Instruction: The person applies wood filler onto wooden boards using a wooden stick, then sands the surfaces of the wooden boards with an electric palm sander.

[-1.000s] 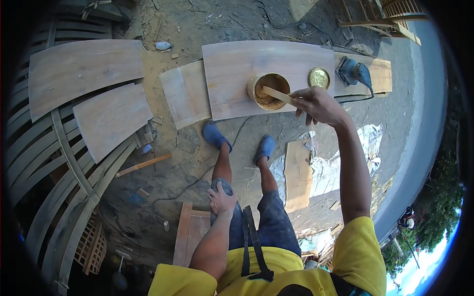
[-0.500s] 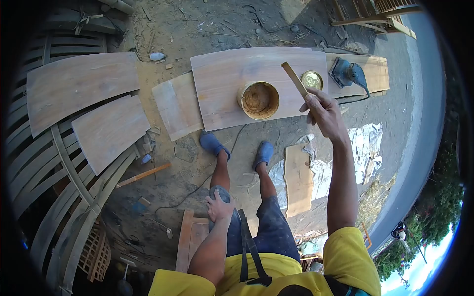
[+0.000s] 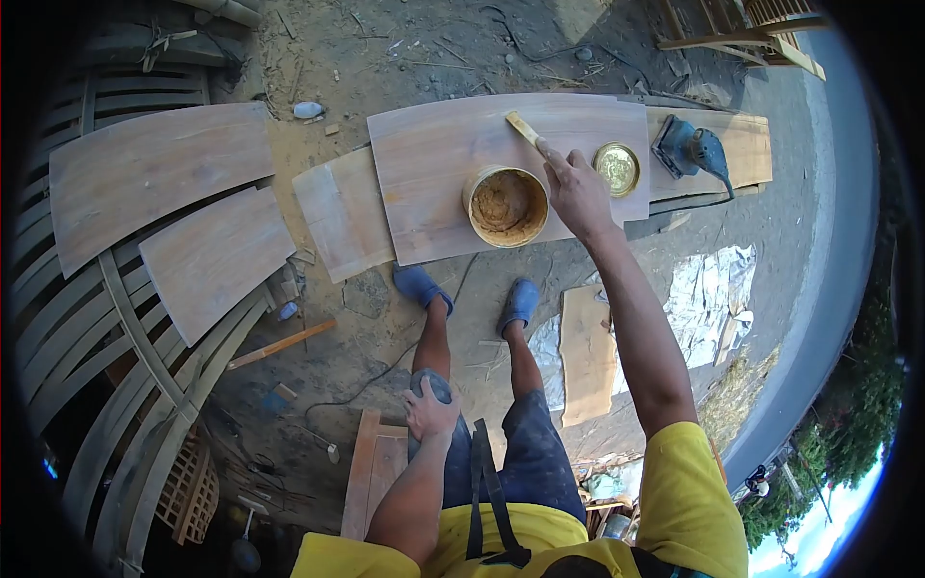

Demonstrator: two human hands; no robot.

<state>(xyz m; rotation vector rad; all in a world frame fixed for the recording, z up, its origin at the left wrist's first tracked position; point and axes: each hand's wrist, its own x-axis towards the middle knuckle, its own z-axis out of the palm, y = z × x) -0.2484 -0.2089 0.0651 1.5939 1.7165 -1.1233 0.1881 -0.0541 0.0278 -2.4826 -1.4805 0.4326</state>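
In my right hand (image 3: pixel 581 196) is a flat wooden stick (image 3: pixel 523 128), gripped near its lower end, its far tip over the large wooden board (image 3: pixel 424 154). Just left of this hand a round can (image 3: pixel 474 214) of brown paste stands on the board. To the hand's right lies a round gold-coloured lid (image 3: pixel 617 170). My left hand (image 3: pixel 431 412) rests on my bent knee, fingers apart, with nothing seen in it.
A blue-grey power sander (image 3: pixel 691 149) sits on the board's right extension, its cord trailing. Two more panels (image 3: pixel 159 173) lie at left on a slatted bamboo frame (image 3: pixel 135 328). A wooden plank (image 3: pixel 586 356) and white sheeting (image 3: pixel 708 299) lie on the ground at right.
My right hand has moved left and forward with the stick, which has swung lower over the board, beyond the can. My left hand stays on the knee.
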